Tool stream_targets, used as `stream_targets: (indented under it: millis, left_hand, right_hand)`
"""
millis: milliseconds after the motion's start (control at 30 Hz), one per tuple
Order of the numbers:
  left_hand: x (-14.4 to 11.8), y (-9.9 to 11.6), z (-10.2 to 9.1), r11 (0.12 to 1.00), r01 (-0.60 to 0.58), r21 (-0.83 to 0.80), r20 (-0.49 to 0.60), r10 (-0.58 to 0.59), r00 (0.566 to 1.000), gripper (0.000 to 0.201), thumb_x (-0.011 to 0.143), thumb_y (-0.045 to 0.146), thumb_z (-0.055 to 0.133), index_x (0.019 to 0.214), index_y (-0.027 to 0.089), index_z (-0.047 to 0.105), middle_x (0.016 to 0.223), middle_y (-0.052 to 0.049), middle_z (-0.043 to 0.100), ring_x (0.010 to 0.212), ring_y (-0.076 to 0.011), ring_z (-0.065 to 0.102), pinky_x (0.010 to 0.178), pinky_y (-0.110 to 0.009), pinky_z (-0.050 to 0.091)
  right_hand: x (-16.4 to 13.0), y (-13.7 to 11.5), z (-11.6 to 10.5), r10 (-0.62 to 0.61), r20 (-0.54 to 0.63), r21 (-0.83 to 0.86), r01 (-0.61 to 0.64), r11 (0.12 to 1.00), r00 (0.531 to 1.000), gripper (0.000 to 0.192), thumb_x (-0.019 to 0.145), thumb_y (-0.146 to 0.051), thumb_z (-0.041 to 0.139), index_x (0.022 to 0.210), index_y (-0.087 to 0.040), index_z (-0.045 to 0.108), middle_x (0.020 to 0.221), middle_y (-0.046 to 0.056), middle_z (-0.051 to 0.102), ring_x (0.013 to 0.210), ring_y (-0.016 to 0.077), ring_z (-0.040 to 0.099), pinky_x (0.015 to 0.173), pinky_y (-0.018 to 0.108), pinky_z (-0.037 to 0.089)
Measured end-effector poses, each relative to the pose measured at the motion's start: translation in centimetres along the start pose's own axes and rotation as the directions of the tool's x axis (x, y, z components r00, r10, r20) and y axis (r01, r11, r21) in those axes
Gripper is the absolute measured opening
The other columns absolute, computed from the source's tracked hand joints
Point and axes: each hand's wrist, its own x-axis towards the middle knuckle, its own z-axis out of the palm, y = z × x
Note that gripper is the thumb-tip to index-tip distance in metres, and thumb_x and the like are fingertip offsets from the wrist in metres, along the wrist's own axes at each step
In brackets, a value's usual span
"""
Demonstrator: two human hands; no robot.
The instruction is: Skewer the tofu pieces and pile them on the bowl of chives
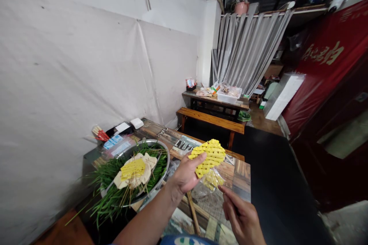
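A yellow, lattice-cut food slice (pixel 211 154) is raised over the table in my left hand (pixel 188 172), thumb on its face and fingers behind. Below and to the right, my right hand (pixel 240 212) pinches a thin skewer (pixel 216 178) that points up at the slice's lower edge; whether its tip is inside cannot be made out. Under the slice, a clear plastic bag (pixel 212 180) holds more yellow pieces. To the left, a metal basin (pixel 167 160) contains green chives (pixel 115 203), with pale flat slices (pixel 148 160), another yellow lattice slice (pixel 132 169) and several skewers on top.
The patterned wooden table (pixel 241 174) bears wooden sticks (pixel 193 212) near my body and packets (pixel 116 143) by the wall. Beyond it stand a bench (pixel 211 119) and a second table with a white plastic tub (pixel 228 95). Dark floor (pixel 273 168) lies to the right.
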Motion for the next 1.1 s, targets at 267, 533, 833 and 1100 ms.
stream_targets:
  millis: [267, 533, 833, 1100]
  left_hand:
    - [-0.3, -0.3, 1.0, 0.999, -0.011, 0.038, -0.018, 0.012, 1.0, 0.03, 0.068, 0.01, 0.065, 0.099, 0.01, 0.063, 0.1, -0.013, 0.067, 0.099, -0.027, 0.059, 0.088, -0.037, 0.045]
    - [-0.3, -0.9, 0.6, 0.999, 0.027, 0.025, 0.027, -0.027, 0.999, 0.036, 0.071, 0.013, 0.064, 0.107, 0.009, 0.06, 0.101, -0.015, 0.066, 0.1, -0.027, 0.059, 0.09, -0.038, 0.043]
    - [-0.6, -1.0, 1.2, 0.999, 0.04, -0.02, 0.055, -0.039, 0.998, 0.043, 0.071, 0.013, 0.063, 0.113, 0.009, 0.055, 0.1, -0.014, 0.066, 0.101, -0.0256, 0.058, 0.093, -0.039, 0.04]
    - [-0.1, -1.1, 1.4, 0.993, 0.054, -0.103, 0.007, -0.053, 0.999, 0.036, 0.081, 0.03, 0.053, 0.11, 0.009, 0.056, 0.105, -0.015, 0.064, 0.103, -0.026, 0.057, 0.094, -0.039, 0.039]
  right_hand:
    - [0.0, 0.1, 0.1, -0.017, 0.045, 0.014, 0.017, 1.0, 0.999, 0.03, 0.086, -0.015, 0.042, 0.111, -0.011, 0.057, 0.053, -0.001, 0.055, 0.04, 0.009, 0.049, 0.042, 0.015, 0.043]
    - [0.5, -0.3, 0.2, -0.059, 0.047, 0.008, 0.059, 0.998, 0.997, 0.029, 0.085, -0.011, 0.041, 0.111, -0.011, 0.055, 0.054, -0.001, 0.054, 0.04, 0.0087, 0.049, 0.041, 0.015, 0.042]
    - [1.1, -0.4, 0.0, -0.084, 0.013, 0.02, 0.084, 0.996, 0.996, 0.03, 0.085, -0.01, 0.043, 0.112, -0.015, 0.054, 0.054, -0.003, 0.053, 0.04, 0.0082, 0.049, 0.042, 0.015, 0.041]
    - [0.5, 0.9, -0.4, -0.014, 0.096, -0.007, 0.014, 1.0, 0.995, 0.031, 0.086, -0.014, 0.042, 0.114, -0.014, 0.055, 0.053, -0.002, 0.054, 0.042, 0.0091, 0.048, 0.042, 0.017, 0.041]
